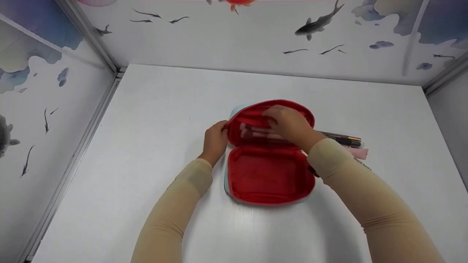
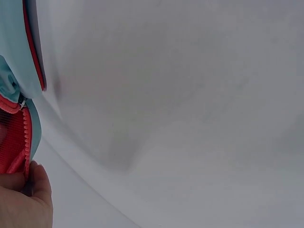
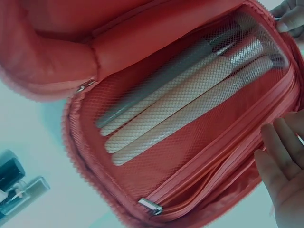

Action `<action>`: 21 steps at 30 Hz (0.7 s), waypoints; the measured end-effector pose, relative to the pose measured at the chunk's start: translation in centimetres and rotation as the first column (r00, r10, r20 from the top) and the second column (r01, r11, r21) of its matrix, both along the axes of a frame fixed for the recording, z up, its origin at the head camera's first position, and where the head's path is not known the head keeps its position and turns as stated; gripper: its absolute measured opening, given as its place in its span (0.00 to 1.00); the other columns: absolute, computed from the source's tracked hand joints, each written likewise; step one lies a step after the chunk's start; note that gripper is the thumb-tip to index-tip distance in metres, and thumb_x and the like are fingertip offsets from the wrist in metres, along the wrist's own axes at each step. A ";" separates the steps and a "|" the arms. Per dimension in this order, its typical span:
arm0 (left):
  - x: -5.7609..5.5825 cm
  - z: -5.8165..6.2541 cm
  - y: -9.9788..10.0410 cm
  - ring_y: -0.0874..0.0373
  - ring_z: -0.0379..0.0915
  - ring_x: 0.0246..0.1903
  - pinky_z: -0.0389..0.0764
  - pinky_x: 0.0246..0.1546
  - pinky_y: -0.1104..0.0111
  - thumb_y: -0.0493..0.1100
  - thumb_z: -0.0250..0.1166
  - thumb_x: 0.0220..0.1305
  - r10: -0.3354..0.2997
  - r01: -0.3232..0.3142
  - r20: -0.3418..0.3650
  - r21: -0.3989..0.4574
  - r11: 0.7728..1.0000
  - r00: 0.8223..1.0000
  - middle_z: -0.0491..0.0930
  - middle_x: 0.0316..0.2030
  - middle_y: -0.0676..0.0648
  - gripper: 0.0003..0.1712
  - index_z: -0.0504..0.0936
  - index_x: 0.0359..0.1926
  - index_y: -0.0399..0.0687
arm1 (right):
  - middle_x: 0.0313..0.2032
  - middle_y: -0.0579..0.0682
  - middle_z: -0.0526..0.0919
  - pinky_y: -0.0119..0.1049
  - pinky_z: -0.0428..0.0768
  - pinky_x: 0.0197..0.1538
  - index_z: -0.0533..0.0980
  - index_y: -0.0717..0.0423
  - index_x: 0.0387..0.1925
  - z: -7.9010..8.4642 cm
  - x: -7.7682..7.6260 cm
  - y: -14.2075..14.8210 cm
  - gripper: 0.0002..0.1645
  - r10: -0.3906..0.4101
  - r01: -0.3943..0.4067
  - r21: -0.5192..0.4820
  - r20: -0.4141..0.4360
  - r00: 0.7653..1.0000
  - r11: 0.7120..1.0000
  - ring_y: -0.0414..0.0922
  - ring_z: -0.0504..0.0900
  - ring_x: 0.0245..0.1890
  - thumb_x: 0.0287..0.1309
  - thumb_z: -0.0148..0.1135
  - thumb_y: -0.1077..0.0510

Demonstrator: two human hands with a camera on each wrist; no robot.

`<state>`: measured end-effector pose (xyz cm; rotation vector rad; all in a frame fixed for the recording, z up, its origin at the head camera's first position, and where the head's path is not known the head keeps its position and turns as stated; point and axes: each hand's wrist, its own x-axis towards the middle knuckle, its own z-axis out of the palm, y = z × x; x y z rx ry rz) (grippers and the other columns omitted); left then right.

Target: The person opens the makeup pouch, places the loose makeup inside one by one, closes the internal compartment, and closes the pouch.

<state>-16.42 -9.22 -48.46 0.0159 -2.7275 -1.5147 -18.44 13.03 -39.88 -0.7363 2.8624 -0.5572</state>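
Observation:
A red-lined makeup bag (image 1: 268,175) with a light blue outside lies unzipped and spread on the white table, its lid raised at the back. My left hand (image 1: 215,141) pinches the lid's left edge between thumb and fingers; the left wrist view shows this hand (image 2: 28,204) at the red zip teeth. Several long-handled makeup brushes (image 3: 175,104) lie behind the mesh pocket of the lid. Over that pocket is my right hand (image 1: 292,126). In the right wrist view its loosely bent fingers (image 3: 280,147) are right at the pocket's zipped border, whose metal zip pull (image 3: 151,205) sits at the far end.
Right of the bag lie slim dark pencils (image 1: 351,138), a pink tube (image 1: 357,152) and a chain (image 1: 363,164), partly behind my right sleeve. A patterned panel (image 1: 237,40) stands along the table's back edge, another (image 1: 33,109) on the left.

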 end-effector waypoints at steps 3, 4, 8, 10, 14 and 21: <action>0.0 0.0 0.0 0.54 0.76 0.51 0.76 0.54 0.65 0.30 0.53 0.69 0.004 -0.004 0.005 0.000 1.000 1.000 0.82 0.48 0.43 0.16 0.79 0.54 0.38 | 0.49 0.54 0.81 0.47 0.78 0.54 0.77 0.55 0.54 -0.1 0.2 0.8 0.17 -0.038 0.035 -0.051 -0.045 0.998 0.998 0.51 0.78 0.51 0.62 0.60 0.63; 0.1 0.0 0.0 0.54 0.76 0.51 0.76 0.53 0.65 0.30 0.53 0.69 0.004 -0.004 0.004 0.002 1.000 1.000 0.82 0.48 0.43 0.16 0.79 0.54 0.38 | 0.49 0.55 0.81 0.47 0.78 0.54 0.77 0.56 0.53 -0.2 0.3 1.1 0.17 -0.051 0.047 -0.073 -0.062 0.997 0.996 0.51 0.78 0.51 0.62 0.60 0.64; 0.1 0.0 0.0 0.54 0.77 0.51 0.76 0.53 0.65 0.30 0.52 0.69 -0.003 0.003 -0.009 0.005 1.000 1.000 0.82 0.48 0.42 0.16 0.79 0.54 0.37 | 0.49 0.57 0.81 0.47 0.78 0.54 0.78 0.60 0.51 -0.4 0.7 2.6 0.17 -0.109 0.085 -0.168 -0.135 0.985 0.982 0.52 0.78 0.51 0.60 0.62 0.66; 0.1 0.0 0.0 0.53 0.77 0.51 0.76 0.53 0.65 0.29 0.52 0.69 -0.006 0.006 -0.021 0.006 1.000 1.000 0.82 0.47 0.42 0.16 0.79 0.54 0.36 | 0.48 0.58 0.81 0.47 0.78 0.54 0.78 0.62 0.51 -0.5 0.9 3.3 0.17 -0.145 0.109 -0.208 -0.166 0.976 0.972 0.53 0.78 0.51 0.60 0.62 0.67; 0.1 0.0 0.0 0.52 0.77 0.50 0.76 0.53 0.64 0.28 0.53 0.68 -0.005 0.006 -0.040 0.014 1.000 0.999 0.82 0.47 0.41 0.15 0.79 0.53 0.35 | 0.48 0.59 0.80 0.48 0.78 0.53 0.76 0.63 0.52 -0.7 1.3 4.8 0.17 -0.255 0.199 -0.272 -0.192 0.947 0.942 0.53 0.78 0.50 0.60 0.62 0.66; 0.1 0.0 -0.1 0.53 0.77 0.50 0.77 0.52 0.63 0.29 0.52 0.68 -0.003 0.004 -0.022 0.044 0.999 1.000 0.82 0.46 0.41 0.15 0.79 0.52 0.36 | 0.50 0.62 0.78 0.51 0.74 0.57 0.73 0.65 0.55 -1.9 1.8 7.3 0.19 -0.421 0.356 -0.308 -0.178 0.890 0.882 0.57 0.76 0.51 0.63 0.59 0.64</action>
